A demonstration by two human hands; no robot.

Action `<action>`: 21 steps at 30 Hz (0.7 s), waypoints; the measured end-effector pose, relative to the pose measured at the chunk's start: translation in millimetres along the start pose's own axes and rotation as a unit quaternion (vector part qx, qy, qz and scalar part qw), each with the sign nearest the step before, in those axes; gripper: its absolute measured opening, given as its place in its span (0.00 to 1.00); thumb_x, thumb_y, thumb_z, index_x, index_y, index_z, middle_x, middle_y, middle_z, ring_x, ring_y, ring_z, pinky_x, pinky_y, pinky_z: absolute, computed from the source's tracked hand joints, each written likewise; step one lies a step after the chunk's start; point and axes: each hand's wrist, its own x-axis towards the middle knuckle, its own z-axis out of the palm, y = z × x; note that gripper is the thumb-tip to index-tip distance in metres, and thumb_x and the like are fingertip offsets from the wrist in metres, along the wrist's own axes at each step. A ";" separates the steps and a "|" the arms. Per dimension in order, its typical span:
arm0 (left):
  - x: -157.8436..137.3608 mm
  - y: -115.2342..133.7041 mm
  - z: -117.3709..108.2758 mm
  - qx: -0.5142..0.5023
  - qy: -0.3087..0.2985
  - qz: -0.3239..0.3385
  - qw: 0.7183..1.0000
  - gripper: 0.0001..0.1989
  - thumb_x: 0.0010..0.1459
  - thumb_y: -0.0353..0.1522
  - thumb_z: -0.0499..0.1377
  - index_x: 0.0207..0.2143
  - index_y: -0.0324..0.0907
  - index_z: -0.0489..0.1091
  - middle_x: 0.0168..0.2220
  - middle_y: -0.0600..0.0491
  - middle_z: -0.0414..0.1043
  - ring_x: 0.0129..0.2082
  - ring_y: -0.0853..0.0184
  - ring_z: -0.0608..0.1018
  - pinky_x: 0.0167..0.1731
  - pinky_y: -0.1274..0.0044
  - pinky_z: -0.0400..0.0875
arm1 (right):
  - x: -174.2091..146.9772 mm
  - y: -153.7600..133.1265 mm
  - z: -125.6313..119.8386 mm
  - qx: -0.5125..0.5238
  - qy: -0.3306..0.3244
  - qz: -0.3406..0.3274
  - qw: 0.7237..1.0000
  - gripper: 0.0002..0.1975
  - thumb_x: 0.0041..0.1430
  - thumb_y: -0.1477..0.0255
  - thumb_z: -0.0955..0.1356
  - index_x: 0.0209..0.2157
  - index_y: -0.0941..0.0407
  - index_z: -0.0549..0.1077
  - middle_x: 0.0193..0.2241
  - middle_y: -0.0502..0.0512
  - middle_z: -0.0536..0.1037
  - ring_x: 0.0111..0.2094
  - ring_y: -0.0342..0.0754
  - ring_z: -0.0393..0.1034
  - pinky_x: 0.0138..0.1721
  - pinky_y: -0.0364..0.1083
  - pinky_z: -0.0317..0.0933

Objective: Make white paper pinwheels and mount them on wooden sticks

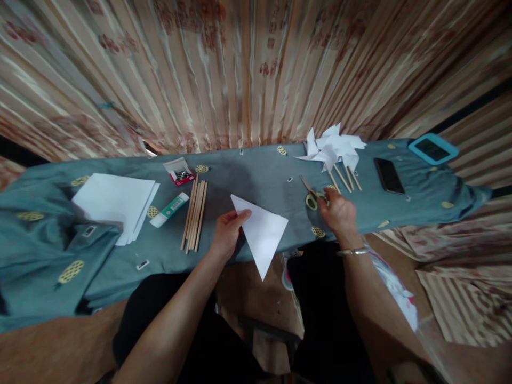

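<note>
My left hand (229,233) is closed on a white sheet of paper (264,229) folded to a triangle, pinching its left edge with the thumb on top. One point of the paper hangs past the table's front edge. To the right, my right hand (339,210) has its fingers closed at the yellow-green handles of a pair of scissors (311,199); the blades point away to the upper left. Just beyond lie several white paper pinwheels (334,146), with wooden sticks (343,178) reaching out from under them toward me.
A cloth-covered table (256,165) carries a stack of white paper (112,202), a green-and-white box (170,209), an opened red-and-white box of small metal pieces (178,172) and a bundle of wooden sticks (194,213). A black phone (389,176) and a blue-framed device (433,148) lie at right. Curtains (248,69) hang behind.
</note>
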 end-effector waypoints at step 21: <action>-0.5 13.9 -4.4 -0.003 -0.026 -0.088 0.996 0.14 0.34 0.36 0.72 0.24 0.38 0.77 0.22 0.51 0.78 0.19 0.67 0.76 0.22 0.77 0.70 | -35.9 -56.2 -3.3 0.600 -0.363 0.087 0.707 0.21 0.39 0.63 0.80 0.39 0.50 0.82 0.28 0.49 0.83 0.26 0.42 0.74 0.27 0.40 0.66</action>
